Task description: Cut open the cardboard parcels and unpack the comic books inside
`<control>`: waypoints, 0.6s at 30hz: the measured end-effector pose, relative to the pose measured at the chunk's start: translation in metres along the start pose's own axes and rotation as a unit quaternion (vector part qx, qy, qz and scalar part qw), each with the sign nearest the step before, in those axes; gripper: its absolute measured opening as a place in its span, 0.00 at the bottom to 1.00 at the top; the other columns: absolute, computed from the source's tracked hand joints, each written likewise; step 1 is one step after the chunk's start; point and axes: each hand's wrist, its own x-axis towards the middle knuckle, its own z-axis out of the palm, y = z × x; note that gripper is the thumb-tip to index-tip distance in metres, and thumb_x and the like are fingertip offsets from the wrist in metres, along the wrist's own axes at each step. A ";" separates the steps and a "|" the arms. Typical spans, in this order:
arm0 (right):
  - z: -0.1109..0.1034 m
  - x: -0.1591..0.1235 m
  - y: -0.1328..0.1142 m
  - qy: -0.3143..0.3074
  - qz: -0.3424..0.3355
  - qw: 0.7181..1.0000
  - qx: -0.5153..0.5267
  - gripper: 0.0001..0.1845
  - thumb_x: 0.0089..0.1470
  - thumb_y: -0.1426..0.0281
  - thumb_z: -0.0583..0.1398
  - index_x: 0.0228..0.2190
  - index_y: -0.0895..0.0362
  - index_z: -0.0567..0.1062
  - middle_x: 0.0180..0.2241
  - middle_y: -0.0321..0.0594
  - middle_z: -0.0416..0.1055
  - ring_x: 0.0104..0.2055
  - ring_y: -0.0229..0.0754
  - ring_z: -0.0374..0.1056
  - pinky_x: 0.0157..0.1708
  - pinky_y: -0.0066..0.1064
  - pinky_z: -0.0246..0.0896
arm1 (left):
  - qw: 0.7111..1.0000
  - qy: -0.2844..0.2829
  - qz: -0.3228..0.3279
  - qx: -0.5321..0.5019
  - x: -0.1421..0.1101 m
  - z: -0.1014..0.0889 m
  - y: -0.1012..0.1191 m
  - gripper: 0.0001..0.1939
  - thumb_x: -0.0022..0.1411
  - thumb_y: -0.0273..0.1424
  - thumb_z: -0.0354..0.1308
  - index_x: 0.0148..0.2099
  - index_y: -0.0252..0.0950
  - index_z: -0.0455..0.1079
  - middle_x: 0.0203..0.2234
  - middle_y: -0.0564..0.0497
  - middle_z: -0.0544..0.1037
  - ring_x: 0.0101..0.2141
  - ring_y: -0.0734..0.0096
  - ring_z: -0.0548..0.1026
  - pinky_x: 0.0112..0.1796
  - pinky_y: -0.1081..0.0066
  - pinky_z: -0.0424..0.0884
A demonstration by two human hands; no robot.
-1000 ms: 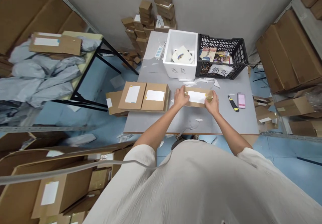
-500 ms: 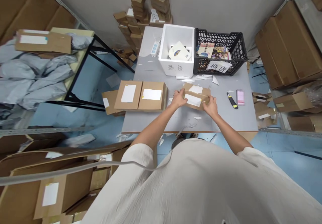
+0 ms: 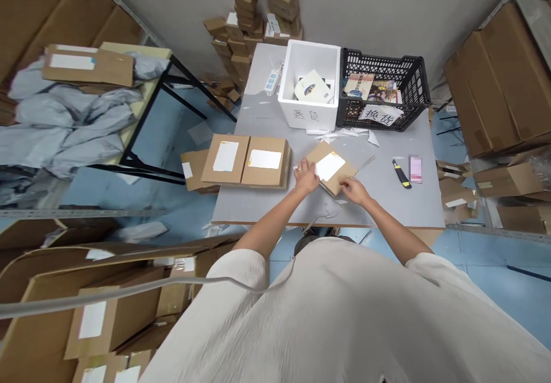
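Observation:
A small cardboard box (image 3: pixel 345 177) with a white label (image 3: pixel 329 166) lies turned at an angle on the grey table, label side up. My left hand (image 3: pixel 306 177) grips its left corner, the thumb near the label. At the lower right edge, my right hand (image 3: pixel 354 191) has its fingers closed on the box; the fingertips are partly hidden. To the left, two larger labelled cardboard boxes, a left one (image 3: pixel 208 165) and a right one (image 3: pixel 253 177), stand side by side. A black and yellow utility knife (image 3: pixel 402 174) lies right of my right hand, beside a pink phone (image 3: pixel 415 169).
Behind the box stand a white foam bin (image 3: pixel 307 118) and a black crate (image 3: pixel 415 104), both with books or booklets inside. Paper scraps (image 3: pixel 372 138) and a power strip (image 3: pixel 272 82) lie on the table (image 3: pixel 253 206). Grey parcels (image 3: pixel 86 119) cover a side table at left.
The small box has gone from tilted in both hands to resting on the table, turned with its label up. My right hand has shifted lower along its edge.

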 end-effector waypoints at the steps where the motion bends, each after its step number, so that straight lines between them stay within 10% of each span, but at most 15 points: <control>1: -0.002 0.004 0.003 0.026 0.007 1.000 -0.009 0.20 0.63 0.70 0.57 0.52 0.55 0.82 0.55 0.52 0.80 0.57 0.56 0.75 0.63 0.49 0.72 | 1.000 -0.003 0.028 0.011 -0.009 0.006 0.005 0.35 0.70 0.37 0.62 0.76 0.40 0.66 0.83 0.32 0.53 0.80 0.33 0.54 0.75 0.36 0.53; 10: -0.007 0.029 0.012 0.073 0.084 0.992 -0.064 0.39 0.56 0.65 0.63 0.68 0.61 0.73 0.71 0.63 0.68 0.74 0.68 0.61 0.72 0.63 0.58 | 0.989 -0.033 0.140 0.039 -0.054 0.044 0.048 0.42 0.69 0.42 0.68 0.79 0.36 0.62 0.77 0.29 0.63 0.76 0.34 0.61 0.76 0.41 0.53; 18: 0.018 0.031 -0.014 0.036 0.024 0.999 -0.033 0.36 0.57 0.70 0.59 0.66 0.60 0.75 0.65 0.57 0.78 0.66 0.60 0.72 0.72 0.58 0.62 | 0.985 -0.041 0.149 0.083 -0.038 0.016 -0.004 0.48 0.62 0.25 0.61 0.83 0.38 0.57 0.82 0.33 0.58 0.81 0.41 0.55 0.78 0.40 0.48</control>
